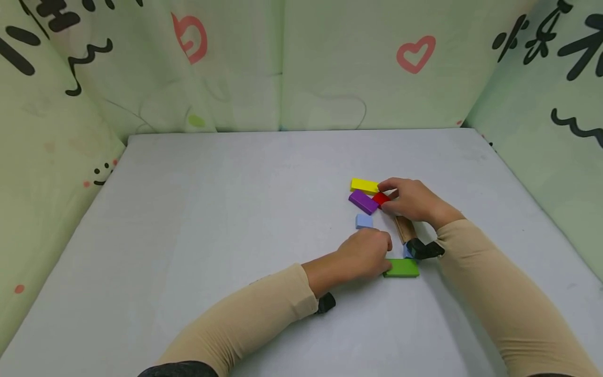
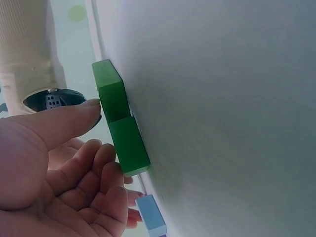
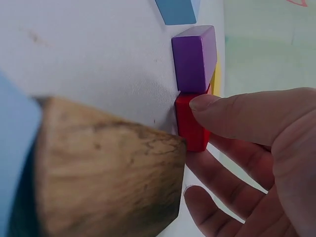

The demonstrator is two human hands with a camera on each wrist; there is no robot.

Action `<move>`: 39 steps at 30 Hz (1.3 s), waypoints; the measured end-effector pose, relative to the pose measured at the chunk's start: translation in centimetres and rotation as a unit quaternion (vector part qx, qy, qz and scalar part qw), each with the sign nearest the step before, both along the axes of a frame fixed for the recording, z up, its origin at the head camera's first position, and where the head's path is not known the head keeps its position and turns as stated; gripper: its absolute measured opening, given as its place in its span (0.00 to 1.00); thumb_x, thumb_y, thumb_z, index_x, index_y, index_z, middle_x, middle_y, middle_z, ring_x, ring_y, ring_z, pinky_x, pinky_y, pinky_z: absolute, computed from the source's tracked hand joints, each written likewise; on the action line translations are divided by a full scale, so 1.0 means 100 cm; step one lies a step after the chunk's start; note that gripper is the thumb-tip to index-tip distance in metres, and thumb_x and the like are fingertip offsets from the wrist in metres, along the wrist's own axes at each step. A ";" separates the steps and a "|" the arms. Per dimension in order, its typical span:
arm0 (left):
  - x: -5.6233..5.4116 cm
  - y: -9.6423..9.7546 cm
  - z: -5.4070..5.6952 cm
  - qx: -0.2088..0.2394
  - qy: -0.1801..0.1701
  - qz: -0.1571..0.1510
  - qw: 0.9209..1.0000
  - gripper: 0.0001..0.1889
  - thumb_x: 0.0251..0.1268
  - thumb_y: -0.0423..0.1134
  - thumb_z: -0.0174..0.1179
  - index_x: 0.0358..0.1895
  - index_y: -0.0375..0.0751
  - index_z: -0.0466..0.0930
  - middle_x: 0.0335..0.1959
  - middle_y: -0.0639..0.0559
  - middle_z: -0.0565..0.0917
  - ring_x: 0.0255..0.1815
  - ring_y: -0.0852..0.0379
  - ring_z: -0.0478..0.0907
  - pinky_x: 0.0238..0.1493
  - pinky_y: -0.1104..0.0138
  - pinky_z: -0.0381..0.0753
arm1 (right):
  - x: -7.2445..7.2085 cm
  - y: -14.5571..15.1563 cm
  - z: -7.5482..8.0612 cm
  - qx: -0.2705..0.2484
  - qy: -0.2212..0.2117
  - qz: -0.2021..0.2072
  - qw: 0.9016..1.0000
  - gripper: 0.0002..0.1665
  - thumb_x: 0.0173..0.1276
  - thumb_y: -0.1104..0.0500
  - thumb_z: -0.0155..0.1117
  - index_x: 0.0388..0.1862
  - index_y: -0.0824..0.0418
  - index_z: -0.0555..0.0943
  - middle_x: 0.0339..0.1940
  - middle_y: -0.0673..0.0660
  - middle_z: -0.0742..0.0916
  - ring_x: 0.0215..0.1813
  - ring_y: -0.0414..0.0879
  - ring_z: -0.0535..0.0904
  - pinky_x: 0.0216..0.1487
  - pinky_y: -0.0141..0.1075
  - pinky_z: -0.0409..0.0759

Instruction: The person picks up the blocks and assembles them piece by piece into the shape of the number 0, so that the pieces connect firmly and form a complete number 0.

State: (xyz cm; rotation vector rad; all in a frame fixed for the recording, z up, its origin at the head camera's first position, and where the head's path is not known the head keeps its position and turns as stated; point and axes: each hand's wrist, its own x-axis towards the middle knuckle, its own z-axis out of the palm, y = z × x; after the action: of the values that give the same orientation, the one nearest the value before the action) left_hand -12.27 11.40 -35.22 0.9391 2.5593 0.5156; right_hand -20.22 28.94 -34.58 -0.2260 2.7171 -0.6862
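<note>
Walls (image 1: 325,47) in pale green, with black and red markings, enclose the far side and flanks of your white desk (image 1: 226,209). Beige sleeves (image 1: 249,314) cover your forearms, reaching inward over a loose ring of blocks right of centre.

Your left hand (image 1: 360,254) has its fingers bent, with thumb and fingertips against two green rectangular blocks (image 2: 131,148) lying end to end; you cannot tell whether it grips either. Your right hand (image 1: 414,200) is nearly closed, pinching the glossy red block (image 3: 189,131) between thumb and fingers.

Nearer your right cuff sits a brown, wood-grained block (image 1: 405,229). Beyond, a yellow rectangular block (image 1: 364,186) lies at your right fingertips, and a purple rectangular block (image 1: 363,201) touches the red one. Smaller pieces follow: one light blue block (image 1: 364,221) just past your left knuckles, and another blue block (image 1: 407,251), partly hidden, between the wood-grained and green ones.
</note>
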 end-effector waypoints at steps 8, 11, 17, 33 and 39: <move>0.001 0.000 0.000 -0.002 -0.002 0.006 1.000 0.15 0.65 0.46 0.69 0.52 0.46 0.84 0.38 0.60 0.83 0.37 0.66 0.74 0.39 0.78 0.74 | 0.001 0.003 0.002 0.023 -0.010 -0.020 0.999 0.28 0.70 0.60 0.61 0.67 0.68 0.71 0.62 0.71 0.78 0.62 0.67 0.74 0.57 0.55 0.78; 0.001 0.001 0.000 -0.005 -0.002 0.010 1.000 0.15 0.64 0.46 0.69 0.52 0.47 0.84 0.38 0.61 0.83 0.37 0.66 0.74 0.39 0.78 0.74 | 0.002 0.006 0.002 0.027 -0.013 -0.027 0.999 0.29 0.70 0.59 0.62 0.67 0.68 0.71 0.62 0.71 0.77 0.62 0.68 0.73 0.57 0.56 0.78; 0.000 0.001 0.000 -0.009 -0.002 0.011 1.000 0.15 0.65 0.46 0.69 0.52 0.47 0.84 0.38 0.61 0.83 0.36 0.66 0.74 0.39 0.78 0.74 | 0.003 0.015 0.001 0.029 -0.008 -0.029 0.999 0.29 0.71 0.58 0.62 0.67 0.68 0.71 0.61 0.71 0.78 0.61 0.67 0.74 0.57 0.57 0.77; 0.001 0.001 0.001 -0.011 0.002 0.009 1.000 0.15 0.65 0.46 0.69 0.52 0.47 0.84 0.39 0.61 0.83 0.37 0.66 0.74 0.40 0.78 0.74 | 0.008 0.023 0.002 0.029 0.002 -0.030 0.999 0.29 0.72 0.56 0.63 0.66 0.69 0.72 0.59 0.72 0.79 0.59 0.67 0.75 0.56 0.58 0.77; 0.001 0.002 -0.001 -0.011 0.002 0.008 1.000 0.15 0.65 0.45 0.69 0.52 0.47 0.84 0.39 0.61 0.83 0.37 0.66 0.74 0.40 0.78 0.74 | 0.009 0.023 0.002 0.030 0.008 -0.029 0.999 0.29 0.71 0.55 0.63 0.65 0.70 0.72 0.57 0.72 0.80 0.57 0.66 0.76 0.55 0.57 0.78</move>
State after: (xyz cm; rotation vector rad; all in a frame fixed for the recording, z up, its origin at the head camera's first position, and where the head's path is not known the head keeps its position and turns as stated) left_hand -12.17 11.57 -35.31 0.9132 2.5739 0.4907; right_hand -19.37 31.21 -34.40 -0.1396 2.7638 -0.6201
